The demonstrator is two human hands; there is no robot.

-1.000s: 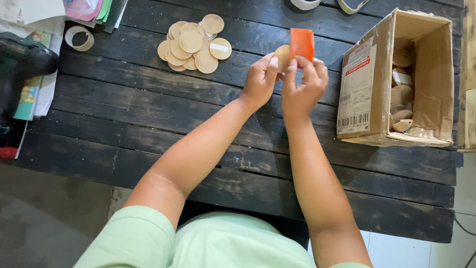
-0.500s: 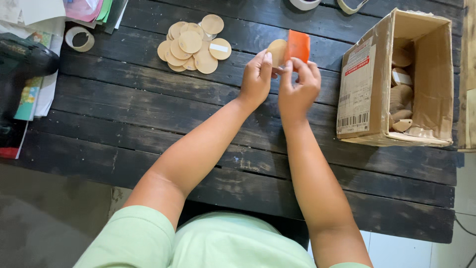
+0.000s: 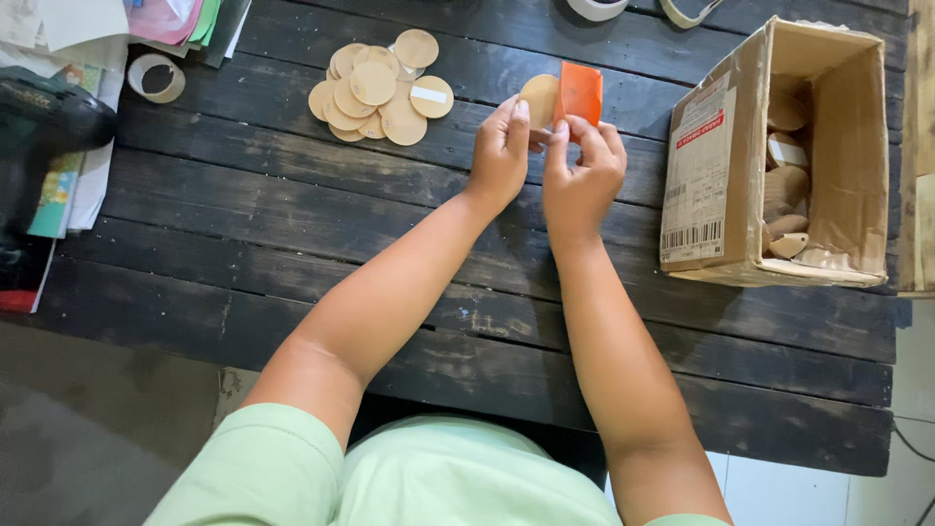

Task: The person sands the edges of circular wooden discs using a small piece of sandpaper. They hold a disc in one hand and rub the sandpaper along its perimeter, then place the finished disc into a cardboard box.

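- At the far left edge of the dark plank counter [image 3: 292,244], a dark green power tool [image 3: 44,122] is seen lying on a stack of papers [image 3: 68,185], and more coloured sheets [image 3: 175,19] are fanned out at the top left.
- One roll of tape [image 3: 156,78] is laid flat just right of the papers.
- A heap of round wooden discs [image 3: 375,88] is spread on the counter left of the hands, overlapping one another; about ten can be counted, and one of them is marked by a pale strip. The heap is kept well apart from both hands, with nothing lying between.
- The left hand [image 3: 499,161] is raised above the counter, forearm stretched forward, and its fingers [image 3: 516,117] are closed on one wooden disc [image 3: 539,97] held upright by its edge.
- The right hand [image 3: 581,175] is held just beside the left, thumbs almost touching, and its fingers [image 3: 584,127] are pinched on one orange sheet [image 3: 580,93], which is pressed against the disc's right side.
- Two more tape rolls [image 3: 596,8] are cut off by the top edge.
- At the right, one open cardboard box [image 3: 696,185] is laid on its side, and several wooden pieces [image 3: 787,185] are stacked in it; an exact count cannot be told.
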